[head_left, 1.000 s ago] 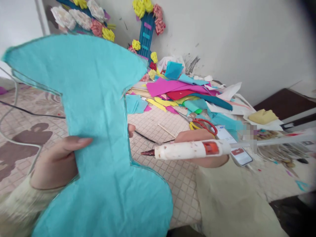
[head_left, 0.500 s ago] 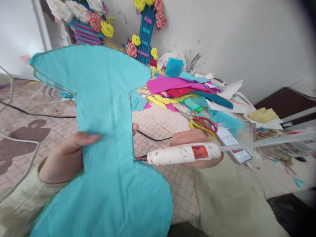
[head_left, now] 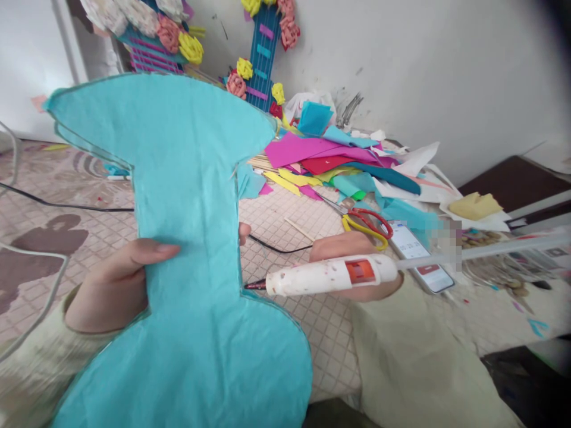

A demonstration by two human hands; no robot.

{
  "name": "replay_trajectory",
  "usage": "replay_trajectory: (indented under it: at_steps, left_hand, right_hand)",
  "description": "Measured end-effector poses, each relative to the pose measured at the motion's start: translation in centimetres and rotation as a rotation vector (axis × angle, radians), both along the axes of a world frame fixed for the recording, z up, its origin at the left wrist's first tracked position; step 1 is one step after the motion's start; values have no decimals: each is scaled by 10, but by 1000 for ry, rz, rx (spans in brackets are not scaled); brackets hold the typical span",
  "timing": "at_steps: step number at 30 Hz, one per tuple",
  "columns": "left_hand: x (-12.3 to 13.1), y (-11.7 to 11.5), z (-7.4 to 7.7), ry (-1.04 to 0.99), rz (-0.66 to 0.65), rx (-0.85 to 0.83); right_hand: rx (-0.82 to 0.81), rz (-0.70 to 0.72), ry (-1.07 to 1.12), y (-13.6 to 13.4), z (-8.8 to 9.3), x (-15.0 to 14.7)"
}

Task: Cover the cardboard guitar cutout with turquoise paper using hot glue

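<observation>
A big turquoise paper-covered cutout [head_left: 187, 238] with a wire outline fills the left half of the view. My left hand [head_left: 116, 285] grips its narrow waist, thumb laid across the front and a fingertip showing past the right edge. My right hand [head_left: 352, 261] is wrapped round a white glue gun [head_left: 330, 276] with an orange switch. Its dark nozzle touches the cutout's right edge at the waist. A clear glue stick pokes out of the gun's back to the right.
On the patterned mat lie yellow-and-red scissors [head_left: 363, 223], a phone [head_left: 417, 255], a black cable [head_left: 66, 205] and a heap of coloured paper sheets [head_left: 330, 160]. Blue frames with paper flowers [head_left: 263, 53] lean on the white wall. A grey wire loops at the left edge.
The glue gun has moved left until its nozzle reached the cutout's edge. The cutout shifted a little to the right and tilted; my left hand kept its grip.
</observation>
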State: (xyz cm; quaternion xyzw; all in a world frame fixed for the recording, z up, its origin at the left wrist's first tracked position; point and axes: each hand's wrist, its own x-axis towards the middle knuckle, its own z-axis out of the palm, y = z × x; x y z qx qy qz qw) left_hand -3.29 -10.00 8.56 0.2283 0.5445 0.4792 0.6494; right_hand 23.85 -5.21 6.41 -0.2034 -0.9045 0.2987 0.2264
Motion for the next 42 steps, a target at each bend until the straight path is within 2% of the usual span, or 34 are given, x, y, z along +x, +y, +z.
replay_trajectory:
  at_steps: [3, 10, 16, 18, 22, 26, 31, 35, 38, 40, 42]
  left_hand:
    - [2, 1, 10, 0, -22, -124]
    - [-2, 4, 5, -8, -19, -161]
    - [13, -3, 24, -9, -36, -130]
    - [10, -2, 21, -53, -75, -93]
    - [-4, 6, 2, -162, -186, -55]
    - [-8, 9, -3, -173, -152, -67]
    - [0, 5, 7, -123, -109, -107]
    - [14, -2, 26, -68, -37, -95]
    - [22, -6, 36, -62, -44, -43]
    - [21, -6, 34, -56, -50, -22]
    - [12, -2, 24, -53, -59, -26]
  right_hand:
    - [-10, 1, 24, 0, 0, 0]
    - [4, -16, 29, -1, 0, -1]
    - [-21, -15, 40, -1, 1, -2]
    - [-29, -21, 49, -1, 1, -3]
    - [-31, -26, 50, -1, 1, -3]
    - [-48, -27, 40, -2, 0, -1]
    - [-82, -14, 17, -2, 0, 1]
    - [-30, -2, 19, -1, 1, 1]
    - [-4, 6, 31, 0, 1, 1]
    - [6, 11, 30, 0, 3, 1]
    - [20, 4, 16, 0, 4, 1]
